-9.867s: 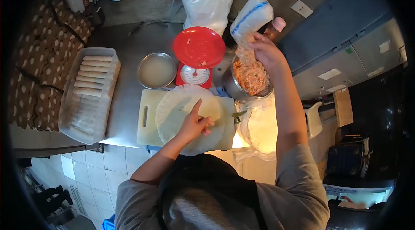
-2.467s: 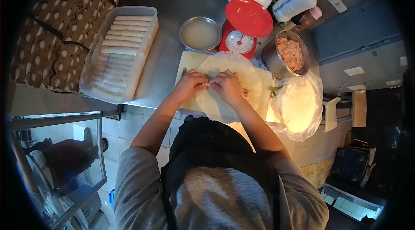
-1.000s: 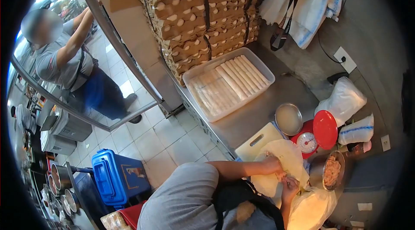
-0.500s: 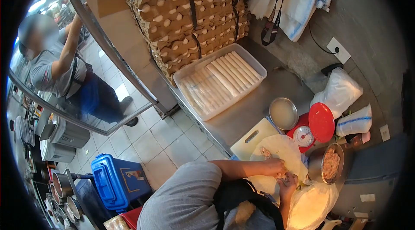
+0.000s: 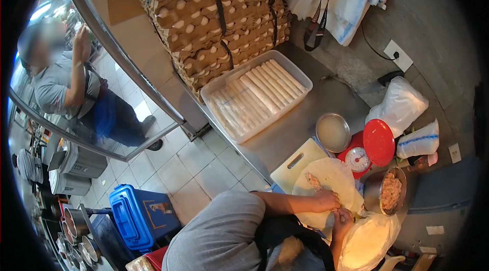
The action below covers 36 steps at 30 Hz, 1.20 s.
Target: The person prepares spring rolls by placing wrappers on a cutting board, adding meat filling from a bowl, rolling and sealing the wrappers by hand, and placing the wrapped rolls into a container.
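Observation:
A thin round wrapper [image 5: 340,178] lies over a white cutting board [image 5: 294,165], with a strip of pinkish meat filling [image 5: 314,182] along it. My left hand [image 5: 326,201] is closed with its fingers down at the near end of that strip. Close beside it, my right hand [image 5: 343,217] pinches at the same filling, fingertips almost touching the left ones. Both palms are hidden. A metal pot [image 5: 379,182] holding more meat filling [image 5: 391,193] stands to the right. Just by my right wrist is a stack of wrappers [image 5: 371,240] in clear plastic.
A red scale [image 5: 357,159] and a bowl of cloudy liquid [image 5: 333,132] stand beyond the board. A plastic tub [image 5: 309,86] holds several long rolls. Egg trays [image 5: 204,21] are stacked behind. Another person [image 5: 66,87] stands behind glass at left; a blue bin [image 5: 145,215] sits below.
Both hands have shifted only slightly, staying together at the filling. The person behind the glass has lowered their raised hand from the frame edge. The view has moved a little.

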Motion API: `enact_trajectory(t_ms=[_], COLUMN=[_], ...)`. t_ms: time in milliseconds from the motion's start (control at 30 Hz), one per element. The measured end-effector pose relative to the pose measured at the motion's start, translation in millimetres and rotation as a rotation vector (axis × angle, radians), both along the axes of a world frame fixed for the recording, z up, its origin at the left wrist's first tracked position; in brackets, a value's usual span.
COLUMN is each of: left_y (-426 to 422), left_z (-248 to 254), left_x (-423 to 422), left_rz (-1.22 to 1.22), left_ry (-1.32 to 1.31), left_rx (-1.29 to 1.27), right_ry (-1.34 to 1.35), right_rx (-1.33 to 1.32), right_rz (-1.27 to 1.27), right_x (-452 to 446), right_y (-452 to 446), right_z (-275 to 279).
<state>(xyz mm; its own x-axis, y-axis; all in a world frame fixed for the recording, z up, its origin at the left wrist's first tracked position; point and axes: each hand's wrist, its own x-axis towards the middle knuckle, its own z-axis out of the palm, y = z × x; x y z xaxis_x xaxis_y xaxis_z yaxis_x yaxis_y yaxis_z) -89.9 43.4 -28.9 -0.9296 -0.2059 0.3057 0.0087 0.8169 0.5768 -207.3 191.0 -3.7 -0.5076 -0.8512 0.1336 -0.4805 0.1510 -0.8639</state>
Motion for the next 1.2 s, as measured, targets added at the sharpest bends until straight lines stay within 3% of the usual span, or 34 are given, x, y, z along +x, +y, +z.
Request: enact_trajectory(t_ms=[100,200,300,333,400,467,500,533,600,667,833,1033,1133,1200], left_y=[-7,-26,-48,-49,-60,-75,-83,-89,-94,-97,-111,-114,-108,-100], left_z=[-3,-6,-17,-13,-17,-7,-4,3,21,19,26,40,47,49], left_x=[5,27,42,44,59,72,79,84,91,97,112,126,124,115], left_rz=[-0.008,0.042,0.035,0.060,0.023,-0.006,-0.034,-0.039,-0.027,-0.014,-0.035,-0.011,0.032,0.041], left_ry=[0.004,0.099,0.030,0.007,0.172,-0.072,0.012,-0.007,-0.095,0.007,-0.053,-0.077,-0.032,-0.017], left_rx=[-0.032,-0.134,-0.186,-0.198,0.093,-0.179,-0.209,-0.117,0.032,0.079,0.184,0.149,0.077,0.041], right_ry=[-0.040,-0.001,0.386,0.388,0.494,0.319,0.315,0.217,0.308,0.268,0.285,0.158,0.479,0.439], right_rx=[-0.060,0.041,0.013,0.035,0.094,0.103,0.086,0.069,0.148,0.083,0.067,0.053,0.089,0.086], right_rz=[-0.005,-0.027,0.068,0.043,0.069,0.024,-0.011,-0.007,-0.034,-0.046,-0.068,-0.140,-0.045,-0.033], right_x=[-7,14,5,6,-3,15,20,8,10,13,15,10,4,14], right_y=[3,-8,-6,-8,-3,-8,-11,-5,-7,-8,-5,2,0,-13], right_z=[-18,23,8,7,-5,22,31,2,10,16,23,11,24,49])
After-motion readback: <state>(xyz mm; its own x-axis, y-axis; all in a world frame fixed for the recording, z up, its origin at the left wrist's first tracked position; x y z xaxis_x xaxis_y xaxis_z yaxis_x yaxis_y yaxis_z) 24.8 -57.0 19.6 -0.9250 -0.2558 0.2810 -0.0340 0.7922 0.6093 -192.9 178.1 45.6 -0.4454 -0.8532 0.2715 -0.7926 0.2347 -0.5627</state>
